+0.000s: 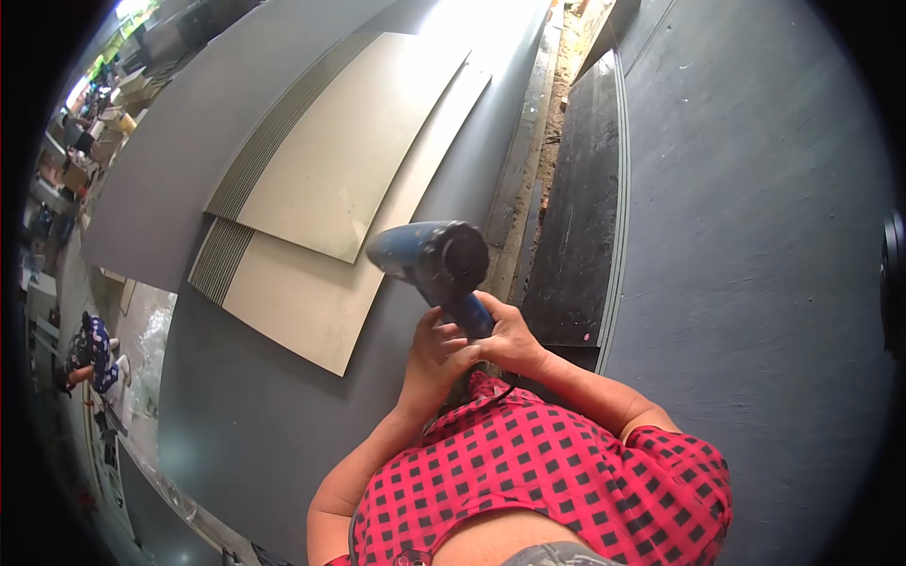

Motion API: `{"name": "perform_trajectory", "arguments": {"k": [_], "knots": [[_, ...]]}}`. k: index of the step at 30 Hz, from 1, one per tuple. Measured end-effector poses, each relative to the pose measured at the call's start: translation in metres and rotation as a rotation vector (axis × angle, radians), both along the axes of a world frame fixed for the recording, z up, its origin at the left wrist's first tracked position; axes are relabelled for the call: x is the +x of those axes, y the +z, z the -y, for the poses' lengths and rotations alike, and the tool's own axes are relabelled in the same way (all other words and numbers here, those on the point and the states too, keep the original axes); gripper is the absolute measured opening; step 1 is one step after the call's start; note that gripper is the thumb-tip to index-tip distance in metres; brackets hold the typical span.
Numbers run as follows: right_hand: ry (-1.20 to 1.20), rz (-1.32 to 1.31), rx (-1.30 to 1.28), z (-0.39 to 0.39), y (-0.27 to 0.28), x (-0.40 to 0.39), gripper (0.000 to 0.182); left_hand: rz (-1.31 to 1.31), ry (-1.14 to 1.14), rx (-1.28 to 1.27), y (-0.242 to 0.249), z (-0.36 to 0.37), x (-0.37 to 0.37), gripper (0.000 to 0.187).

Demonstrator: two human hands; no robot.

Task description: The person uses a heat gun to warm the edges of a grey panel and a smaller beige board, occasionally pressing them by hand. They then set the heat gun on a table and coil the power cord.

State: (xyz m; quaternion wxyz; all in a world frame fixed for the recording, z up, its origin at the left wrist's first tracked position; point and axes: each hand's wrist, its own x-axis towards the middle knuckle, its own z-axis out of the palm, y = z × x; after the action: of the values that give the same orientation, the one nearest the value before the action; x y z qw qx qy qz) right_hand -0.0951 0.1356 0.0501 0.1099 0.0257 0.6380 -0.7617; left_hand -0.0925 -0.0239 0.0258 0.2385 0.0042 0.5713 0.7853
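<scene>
A blue hair dryer (pixel 406 247) with a dark round back end (pixel 462 253) is held up in front of my chest, its barrel pointing left and slightly blurred. Around the lower part of its handle, my right hand (pixel 510 338) is closed. My left hand (pixel 441 357) is closed against the handle's left side, fingers curled, touching my right hand. A dark cord (pixel 500 394) hangs below the handle across my checked shirt. Beyond the dryer lie two stacks of beige panels, an upper stack (pixel 354 141) overlapping a lower one (pixel 302 292), both with stepped edges on their left.
The panels rest on a large grey surface (pixel 255 406). To my right are dark boards (pixel 578 217) and another broad grey surface (pixel 746 236), with a narrow gap (pixel 557 123) between. At far left a person (pixel 94 354) bends near cluttered shelves and boxes.
</scene>
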Motion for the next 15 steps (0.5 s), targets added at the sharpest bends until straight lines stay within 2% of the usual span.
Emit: {"name": "perform_trajectory", "arguments": {"k": [5,7,11,12,13,14,15], "knots": [[-0.113,-0.036,0.096,-0.016,-0.001,-0.008,0.067,0.046,-0.14,0.014,0.014,0.0,-0.009,0.072],[-0.12,-0.006,0.147,-0.031,-0.003,-0.01,0.065,0.003,-0.169,-0.096,0.008,-0.009,-0.013,0.072],[-0.111,-0.006,0.112,-0.054,-0.012,-0.021,0.065,-0.064,-0.114,-0.2,0.0,-0.018,-0.025,0.071],[-0.111,0.001,0.145,-0.015,0.01,-0.011,0.065,-0.277,-0.145,-0.406,0.008,0.029,-0.021,0.073],[-0.102,0.025,0.153,-0.016,0.015,-0.013,0.065,-0.472,-0.168,-0.638,0.005,0.037,-0.026,0.076],[-0.101,0.008,0.15,-0.011,0.014,-0.011,0.065,-0.487,-0.162,-0.643,-0.003,0.05,-0.029,0.076],[-0.094,0.009,0.156,-0.01,0.01,-0.01,0.065,-0.712,-0.197,-0.888,-0.013,0.059,-0.033,0.078]]}}
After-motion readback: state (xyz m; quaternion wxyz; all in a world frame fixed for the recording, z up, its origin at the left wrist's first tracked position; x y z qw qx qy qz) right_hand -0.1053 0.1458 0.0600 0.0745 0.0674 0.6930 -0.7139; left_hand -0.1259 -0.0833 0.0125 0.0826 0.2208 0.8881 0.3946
